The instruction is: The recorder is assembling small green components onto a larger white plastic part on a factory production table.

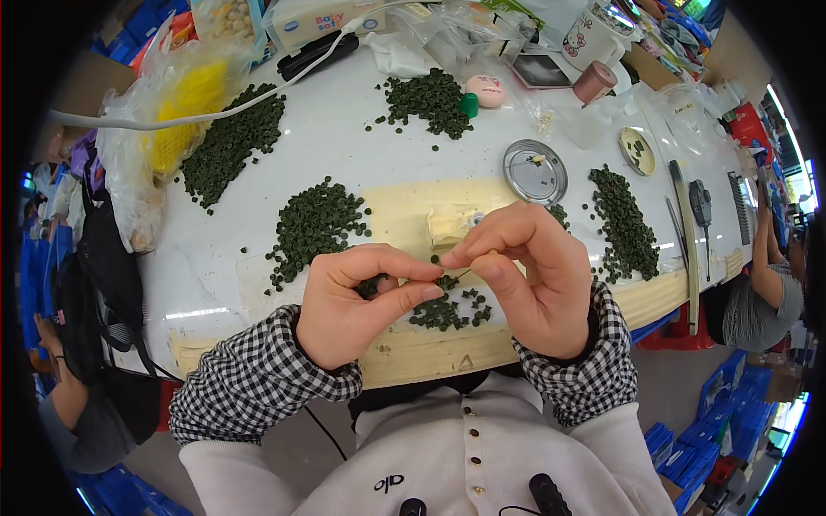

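Note:
My left hand [366,297] is closed in a pinch, thumb and forefinger meeting above the front of the table. Opposite it, my right hand [538,279] is also pinched, its fingertips almost touching the left ones. A tiny dark green piece [435,259] shows between the two sets of fingertips; which hand grips it I cannot tell. Something thin and short runs by the right thumb, too small to name. Below the fingers lies a small scatter of dark green pieces [447,313]. Just beyond my hands sits a small cream-coloured block [449,227].
Larger heaps of green pieces lie at left [314,225], far left [232,142], back [430,101] and right [621,224]. A round metal lid [535,176] and a small dish [637,151] stand right. A white cable [198,120] crosses the far left. People sit at both sides.

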A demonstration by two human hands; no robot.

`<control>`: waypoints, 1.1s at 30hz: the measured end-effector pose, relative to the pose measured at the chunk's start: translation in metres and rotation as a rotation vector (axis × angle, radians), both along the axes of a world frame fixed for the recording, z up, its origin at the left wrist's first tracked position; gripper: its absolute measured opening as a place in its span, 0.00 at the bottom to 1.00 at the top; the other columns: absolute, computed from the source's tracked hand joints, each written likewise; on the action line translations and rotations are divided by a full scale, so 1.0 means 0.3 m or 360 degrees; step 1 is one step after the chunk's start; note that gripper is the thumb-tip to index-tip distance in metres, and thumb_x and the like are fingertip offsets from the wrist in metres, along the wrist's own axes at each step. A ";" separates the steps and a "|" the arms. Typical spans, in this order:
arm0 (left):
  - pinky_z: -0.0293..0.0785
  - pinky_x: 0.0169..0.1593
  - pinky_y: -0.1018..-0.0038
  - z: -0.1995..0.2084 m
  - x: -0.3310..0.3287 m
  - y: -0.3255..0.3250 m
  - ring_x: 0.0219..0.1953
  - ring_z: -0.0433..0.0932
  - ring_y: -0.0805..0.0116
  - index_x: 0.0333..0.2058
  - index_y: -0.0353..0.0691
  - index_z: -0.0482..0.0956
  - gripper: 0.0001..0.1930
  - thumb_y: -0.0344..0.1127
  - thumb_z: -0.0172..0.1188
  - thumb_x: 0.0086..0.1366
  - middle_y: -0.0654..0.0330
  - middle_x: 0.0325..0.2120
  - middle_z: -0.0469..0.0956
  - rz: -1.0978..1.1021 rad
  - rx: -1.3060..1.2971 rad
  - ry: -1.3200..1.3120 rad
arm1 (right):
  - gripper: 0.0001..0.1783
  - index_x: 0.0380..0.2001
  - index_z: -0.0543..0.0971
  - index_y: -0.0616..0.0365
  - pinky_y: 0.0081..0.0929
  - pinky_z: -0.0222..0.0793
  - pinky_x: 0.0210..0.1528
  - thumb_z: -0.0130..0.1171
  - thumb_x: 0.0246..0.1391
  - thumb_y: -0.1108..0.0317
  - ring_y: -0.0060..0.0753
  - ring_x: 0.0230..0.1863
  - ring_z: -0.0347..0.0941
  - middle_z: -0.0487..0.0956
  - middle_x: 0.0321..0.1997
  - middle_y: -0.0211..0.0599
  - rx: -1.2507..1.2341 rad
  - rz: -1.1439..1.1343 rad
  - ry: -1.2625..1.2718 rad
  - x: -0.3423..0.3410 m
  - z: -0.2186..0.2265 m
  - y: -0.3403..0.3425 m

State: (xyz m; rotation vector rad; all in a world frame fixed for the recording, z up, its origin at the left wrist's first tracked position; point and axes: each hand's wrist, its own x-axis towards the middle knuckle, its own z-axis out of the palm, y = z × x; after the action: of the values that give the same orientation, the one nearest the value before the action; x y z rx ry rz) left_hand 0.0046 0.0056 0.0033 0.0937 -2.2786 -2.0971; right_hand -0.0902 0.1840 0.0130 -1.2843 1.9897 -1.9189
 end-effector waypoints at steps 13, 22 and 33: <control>0.58 0.24 0.87 -0.022 0.002 -0.003 0.19 0.60 0.88 0.34 0.36 0.82 0.08 0.23 0.64 0.54 0.69 0.23 0.77 -0.0014 0.0038 0.0075 | 0.05 0.30 0.74 0.64 0.21 0.73 0.32 0.59 0.52 0.75 0.28 0.28 0.75 0.75 0.28 0.36 0.0022 0.0025 0.0055 -0.001 -0.007 -0.006; 0.65 0.31 0.83 0.002 0.003 0.001 0.23 0.66 0.82 0.32 0.32 0.81 0.08 0.21 0.65 0.52 0.64 0.23 0.76 0.0004 0.0003 -0.0027 | 0.06 0.29 0.74 0.63 0.26 0.69 0.30 0.61 0.48 0.75 0.35 0.26 0.72 0.74 0.26 0.38 0.0238 -0.0628 0.0560 -0.042 0.011 0.005; 0.65 0.33 0.84 -0.001 0.003 -0.008 0.25 0.67 0.82 0.32 0.33 0.80 0.07 0.21 0.64 0.52 0.63 0.26 0.78 0.0090 -0.0004 0.0006 | 0.11 0.33 0.78 0.61 0.30 0.67 0.33 0.63 0.43 0.75 0.40 0.32 0.70 0.74 0.31 0.38 0.0486 -0.0687 0.0926 -0.034 0.029 0.010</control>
State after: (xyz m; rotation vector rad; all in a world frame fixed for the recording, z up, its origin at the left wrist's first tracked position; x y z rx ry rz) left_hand 0.0056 0.0030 0.0030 0.1516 -2.2488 -2.0653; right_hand -0.1005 0.1869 0.0217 -1.5440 2.9115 -1.3660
